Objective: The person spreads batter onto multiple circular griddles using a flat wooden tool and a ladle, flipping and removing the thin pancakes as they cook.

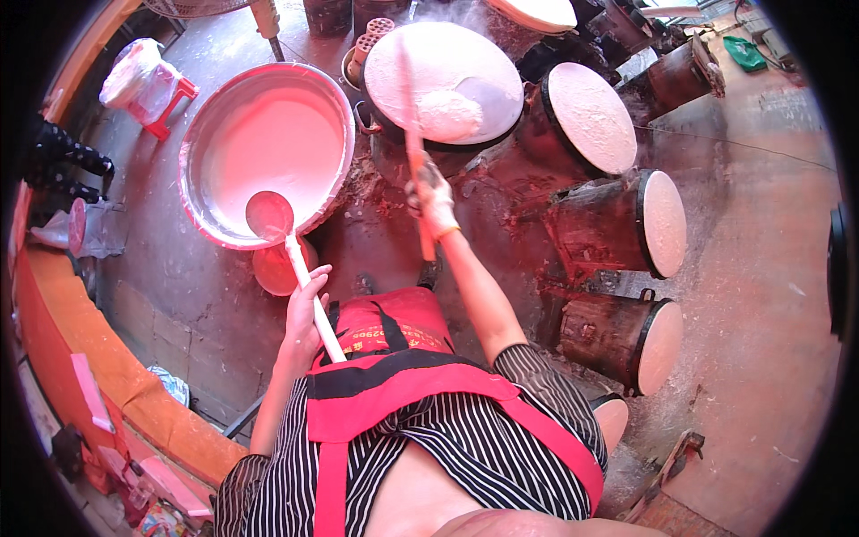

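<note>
My left hand [307, 310] holds the white handle of a ladle [270, 213]. The ladle's round bowl is over the near rim of a large metal basin [190, 201] of pale, smooth batter [278, 137]. In my right hand [433, 201], which wears a soiled glove, is a long flat stick or spatula [407, 94], blurred towards its far end. That end lies across a large round griddle [386, 54] coated in white batter. A thicker mound of batter [448, 115] sits beside a smooth greyish patch on the griddle's right side.
Several drum-shaped stoves curve round to my right, among them one tilted in view [590, 117] and others [664, 225] [660, 348], with pale round tops. Perforated coal briquettes [366, 43] stand behind the basin. A red stool [161, 114] bears a plastic-wrapped container. Someone's dark sleeve [74, 158] shows far left.
</note>
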Demonstrator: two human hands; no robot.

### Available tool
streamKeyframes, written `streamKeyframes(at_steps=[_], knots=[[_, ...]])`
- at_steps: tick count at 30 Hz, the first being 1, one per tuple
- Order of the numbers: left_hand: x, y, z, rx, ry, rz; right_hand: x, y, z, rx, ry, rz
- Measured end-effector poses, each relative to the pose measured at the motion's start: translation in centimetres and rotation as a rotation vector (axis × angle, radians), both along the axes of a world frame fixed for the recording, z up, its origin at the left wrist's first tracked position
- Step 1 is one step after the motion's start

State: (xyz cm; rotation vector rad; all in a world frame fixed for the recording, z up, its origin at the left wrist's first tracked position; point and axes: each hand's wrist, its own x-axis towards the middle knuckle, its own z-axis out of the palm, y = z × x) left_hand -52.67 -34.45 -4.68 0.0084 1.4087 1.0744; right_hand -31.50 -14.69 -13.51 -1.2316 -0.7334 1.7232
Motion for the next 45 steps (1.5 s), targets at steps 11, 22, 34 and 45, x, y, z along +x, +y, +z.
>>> streamKeyframes(at_steps=[11,22,34,45], knots=[[8.2,4.9,-0.3,0.022,-0.004,-0.027,7.7,1.7,1.5,-0.037,-0.032,0.268],[17.1,8.7,0.6,0.040,0.039,0.044,22.7,12.4,1.2,0.102,-0.129,0.126],[17.3,11.6,4.2,0.233,-0.001,0.011,16.8,8.3,2.3,0.094,0.032,-0.401],[15.4,13.1,3.7,0.220,-0.168,-0.055,17.5,8.4,0.5,0.102,-0.146,-0.233]])
